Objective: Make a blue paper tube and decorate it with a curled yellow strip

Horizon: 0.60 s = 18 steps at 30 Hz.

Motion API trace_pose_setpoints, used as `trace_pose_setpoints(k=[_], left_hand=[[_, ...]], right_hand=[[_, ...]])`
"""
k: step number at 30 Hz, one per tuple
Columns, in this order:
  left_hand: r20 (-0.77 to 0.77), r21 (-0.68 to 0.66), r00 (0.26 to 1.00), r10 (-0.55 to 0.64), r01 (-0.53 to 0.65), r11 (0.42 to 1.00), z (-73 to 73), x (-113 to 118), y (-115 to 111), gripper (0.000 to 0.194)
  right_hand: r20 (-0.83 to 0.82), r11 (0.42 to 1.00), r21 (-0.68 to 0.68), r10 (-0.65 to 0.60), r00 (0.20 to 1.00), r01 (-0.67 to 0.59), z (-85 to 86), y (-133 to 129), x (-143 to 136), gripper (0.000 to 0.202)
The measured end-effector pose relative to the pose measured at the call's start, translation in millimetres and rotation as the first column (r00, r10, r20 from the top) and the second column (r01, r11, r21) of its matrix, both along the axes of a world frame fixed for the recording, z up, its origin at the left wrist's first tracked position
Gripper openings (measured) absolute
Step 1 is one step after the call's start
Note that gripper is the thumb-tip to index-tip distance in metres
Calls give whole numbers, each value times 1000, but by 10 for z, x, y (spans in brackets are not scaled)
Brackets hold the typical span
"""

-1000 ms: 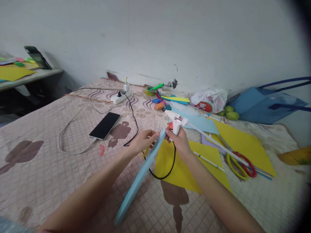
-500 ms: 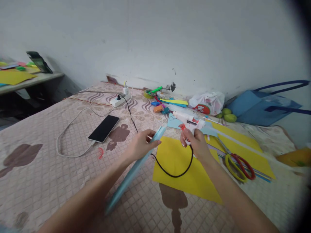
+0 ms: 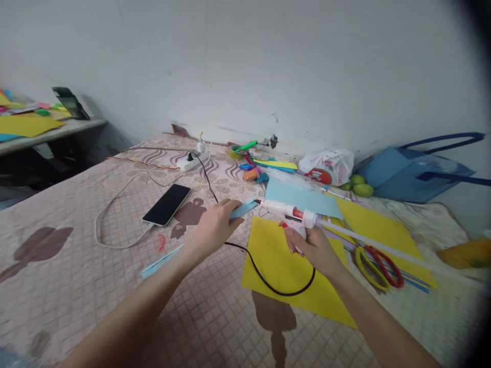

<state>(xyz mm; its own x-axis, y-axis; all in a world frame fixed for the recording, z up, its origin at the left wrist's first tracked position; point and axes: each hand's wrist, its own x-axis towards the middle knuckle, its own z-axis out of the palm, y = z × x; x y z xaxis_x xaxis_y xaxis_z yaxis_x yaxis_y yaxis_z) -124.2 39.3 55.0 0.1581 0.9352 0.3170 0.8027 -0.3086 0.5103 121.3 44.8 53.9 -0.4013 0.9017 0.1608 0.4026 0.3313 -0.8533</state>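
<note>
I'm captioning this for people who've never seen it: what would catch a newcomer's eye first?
Probably the white glue gun in the right hand, its tip at the end of the light-blue strip that the left hand grips. Next, perhaps, the bright yellow sheet below the gun, and the red-and-yellow-handled scissors to its right.

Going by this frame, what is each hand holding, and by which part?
The left hand holds the light-blue strip near its far end; the right hand holds the white glue gun by its handle.
</note>
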Motion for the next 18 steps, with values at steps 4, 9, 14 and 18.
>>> trace_pose_setpoints(k=[4,9,14,18], left_hand=[[-48,0,998,27,-27,1000,12,19,-14,28],[-105,3,993,55,-55,998,30,40,-17,26],[-139,-17,988,65,-68,998,32,58,-25,29],[-123,-21,992,42,-44,999,28,54,-29,28]], right_hand=[[26,1000,0,-27,999,27,-19,-23,-6,33],[32,999,-12,-50,998,50,-12,-31,-14,36],[37,1000,-11,-28,999,29,-22,-24,-46,36],[60,1000,9,-4,998,4,-25,-21,-74,33]])
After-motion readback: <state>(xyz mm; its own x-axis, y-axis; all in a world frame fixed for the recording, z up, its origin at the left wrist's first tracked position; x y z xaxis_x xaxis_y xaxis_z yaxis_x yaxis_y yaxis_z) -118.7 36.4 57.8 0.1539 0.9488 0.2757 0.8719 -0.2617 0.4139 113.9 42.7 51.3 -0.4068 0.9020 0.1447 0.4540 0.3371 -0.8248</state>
